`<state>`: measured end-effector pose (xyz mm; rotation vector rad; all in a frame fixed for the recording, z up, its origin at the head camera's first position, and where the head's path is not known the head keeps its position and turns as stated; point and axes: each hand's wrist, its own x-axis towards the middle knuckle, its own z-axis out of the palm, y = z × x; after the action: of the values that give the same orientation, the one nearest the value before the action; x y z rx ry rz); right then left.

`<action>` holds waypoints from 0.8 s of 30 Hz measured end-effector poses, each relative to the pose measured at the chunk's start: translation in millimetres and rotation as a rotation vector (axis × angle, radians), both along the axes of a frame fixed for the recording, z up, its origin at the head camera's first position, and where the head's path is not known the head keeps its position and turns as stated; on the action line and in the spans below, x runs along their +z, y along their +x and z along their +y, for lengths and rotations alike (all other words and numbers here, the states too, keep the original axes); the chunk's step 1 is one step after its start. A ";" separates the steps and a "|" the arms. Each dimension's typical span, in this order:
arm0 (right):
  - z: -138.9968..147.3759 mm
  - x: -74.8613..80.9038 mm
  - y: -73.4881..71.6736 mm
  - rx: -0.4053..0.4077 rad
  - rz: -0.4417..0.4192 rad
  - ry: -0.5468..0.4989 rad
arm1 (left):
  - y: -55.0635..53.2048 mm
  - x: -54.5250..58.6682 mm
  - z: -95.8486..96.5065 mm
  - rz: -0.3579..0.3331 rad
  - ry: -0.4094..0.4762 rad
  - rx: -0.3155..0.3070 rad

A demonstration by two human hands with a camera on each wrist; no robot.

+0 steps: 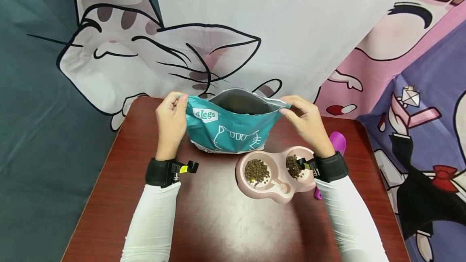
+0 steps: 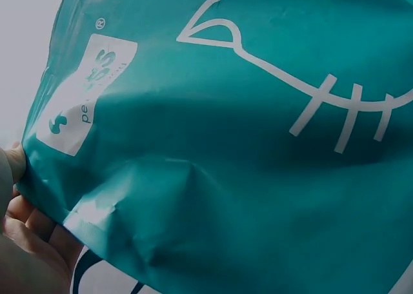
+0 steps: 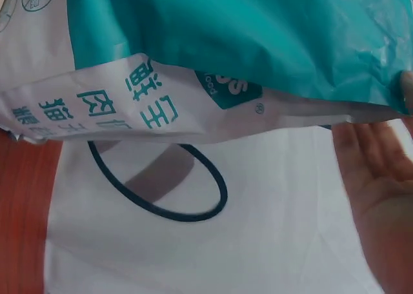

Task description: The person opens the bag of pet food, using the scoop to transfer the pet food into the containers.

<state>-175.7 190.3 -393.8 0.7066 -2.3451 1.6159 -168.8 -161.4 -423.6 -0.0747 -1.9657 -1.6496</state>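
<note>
A teal pet food bag (image 1: 233,130) with a white cat drawing and a "4legs" label stands at the back of the table, its top gaping and the silvery inside showing. My left hand (image 1: 172,121) pinches the bag's upper left corner between thumb and fingers. At the upper right corner, my right hand (image 1: 305,119) pinches the other end of the opening. The left wrist view shows the bag's teal front (image 2: 213,113) close up, with the thumb on its edge. White side panelling with printed characters (image 3: 155,107) appears in the right wrist view.
In front of the bag sits a pink double pet bowl (image 1: 278,179) with brown kibble (image 1: 257,172) in both sides. A purple scoop (image 1: 337,142) lies partly hidden under my right forearm. Behind the table (image 1: 218,229) hangs a cloth (image 1: 291,19) printed with cartoon figures.
</note>
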 end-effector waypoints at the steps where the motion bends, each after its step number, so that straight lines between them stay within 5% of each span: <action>1: -1.1 -0.1 -0.5 0.001 0.003 -0.016 | -0.4 -0.1 -0.4 -0.003 0.000 0.002; 12: -6.9 -6.1 -7.3 -0.120 0.053 -0.038 | -6.8 -5.3 -7.7 -0.013 0.020 0.012; 17: -9.5 -7.5 -8.2 -0.075 0.083 -0.073 | -9.2 -6.7 -7.5 -0.020 0.026 0.009; 24: -18.3 -5.6 -6.0 -0.016 0.182 0.005 | -11.4 -7.6 -7.9 -0.013 0.040 0.005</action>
<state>-181.7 172.0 -399.4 0.7975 -2.2210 1.4719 -180.3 -169.3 -431.1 -0.0445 -1.9398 -1.6897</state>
